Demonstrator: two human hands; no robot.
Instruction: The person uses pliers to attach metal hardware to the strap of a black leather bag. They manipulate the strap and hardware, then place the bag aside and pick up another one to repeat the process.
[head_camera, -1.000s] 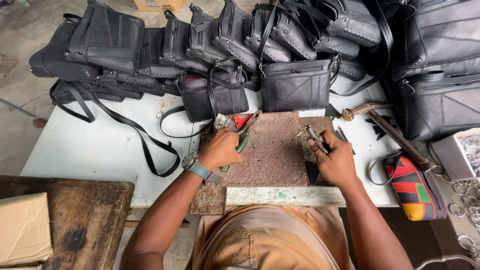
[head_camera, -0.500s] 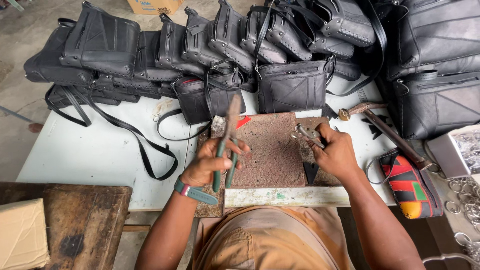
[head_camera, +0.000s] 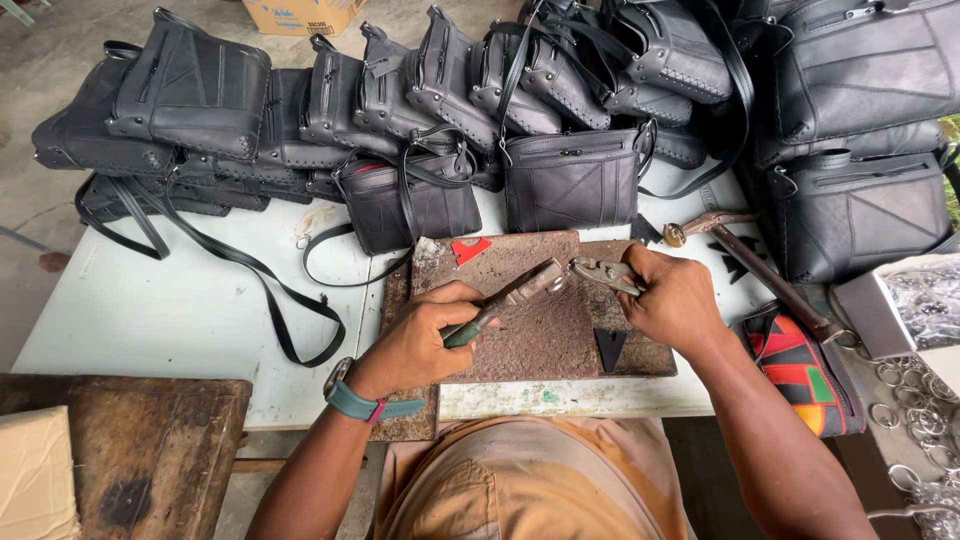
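Note:
My left hand (head_camera: 425, 340) grips a green-handled metal tool (head_camera: 505, 303) that slants up and to the right over a rusty brown work board (head_camera: 540, 345). My right hand (head_camera: 675, 295) holds metal pliers (head_camera: 600, 270), whose jaws point left and meet the tip of the left tool. A small black triangular leather piece (head_camera: 608, 347) lies on the board just below my right hand. A red scrap (head_camera: 470, 248) sits at the board's far edge. A teal watch band (head_camera: 360, 403) circles my left wrist.
Several black leather shoulder bags (head_camera: 420, 90) are stacked along the far side of the white table (head_camera: 170, 310). A hammer (head_camera: 750, 265) and a colourful woven pouch (head_camera: 800, 370) lie to the right. Metal rings (head_camera: 910, 400) are scattered far right. A dark wooden block (head_camera: 150, 450) sits near left.
My left hand lowered the green-handled tool from near upright to a slant and brought its tip to the pliers in my right hand. The right hand stayed over the board.

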